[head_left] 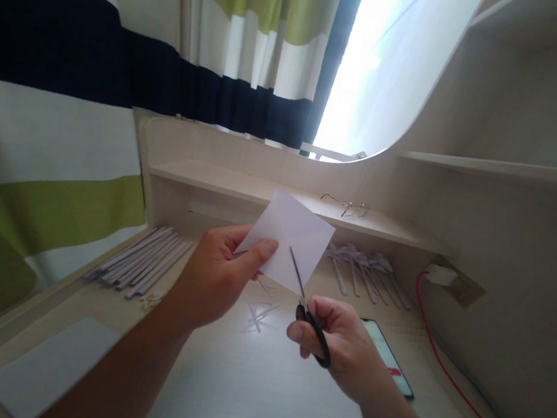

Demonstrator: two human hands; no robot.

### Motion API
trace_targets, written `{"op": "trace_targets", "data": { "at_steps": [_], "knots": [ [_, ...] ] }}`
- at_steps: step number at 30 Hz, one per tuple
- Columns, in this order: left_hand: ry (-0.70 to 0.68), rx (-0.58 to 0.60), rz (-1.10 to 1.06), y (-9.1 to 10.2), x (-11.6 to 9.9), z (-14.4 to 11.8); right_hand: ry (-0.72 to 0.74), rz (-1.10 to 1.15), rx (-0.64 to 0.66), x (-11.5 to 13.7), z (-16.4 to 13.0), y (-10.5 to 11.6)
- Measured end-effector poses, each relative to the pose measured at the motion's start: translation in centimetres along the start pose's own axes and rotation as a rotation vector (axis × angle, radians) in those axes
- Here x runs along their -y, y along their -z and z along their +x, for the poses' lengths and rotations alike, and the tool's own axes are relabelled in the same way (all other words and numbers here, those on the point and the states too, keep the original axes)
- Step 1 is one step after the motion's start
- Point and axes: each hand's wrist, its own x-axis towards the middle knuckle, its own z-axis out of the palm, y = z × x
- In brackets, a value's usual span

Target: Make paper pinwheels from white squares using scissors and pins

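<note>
My left hand (224, 270) pinches a square sheet of white paper (301, 228) by its left corner, thumb on top, and holds it above the desk. In my right hand (339, 337) is a pair of black-handled scissors (314, 334), thumb and fingers at the handle loops. The scissor blades meet the paper at its lower right corner, and one blade lies over its face toward the middle. Below the paper, several thin white paper strips (260, 317) lie crossed on the desk.
Rolled white paper sticks (144, 262) lie at left, by small beige pieces (150, 302). A paper stack (52, 368) is front left. Paper pinwheels on sticks (365, 266) lie back right. A phone (387, 355), a red cable (435, 354) and glasses on the shelf (356, 210) are at right.
</note>
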Motion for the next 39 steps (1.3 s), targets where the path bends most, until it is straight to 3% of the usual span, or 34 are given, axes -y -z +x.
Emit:
{"op": "trace_targets", "data": {
  "at_steps": [39],
  "knots": [
    [-0.004,0.074,-0.007,0.10,-0.33,-0.19,0.015,0.039,-0.004,-0.03,0.06,0.04]
  ]
}}
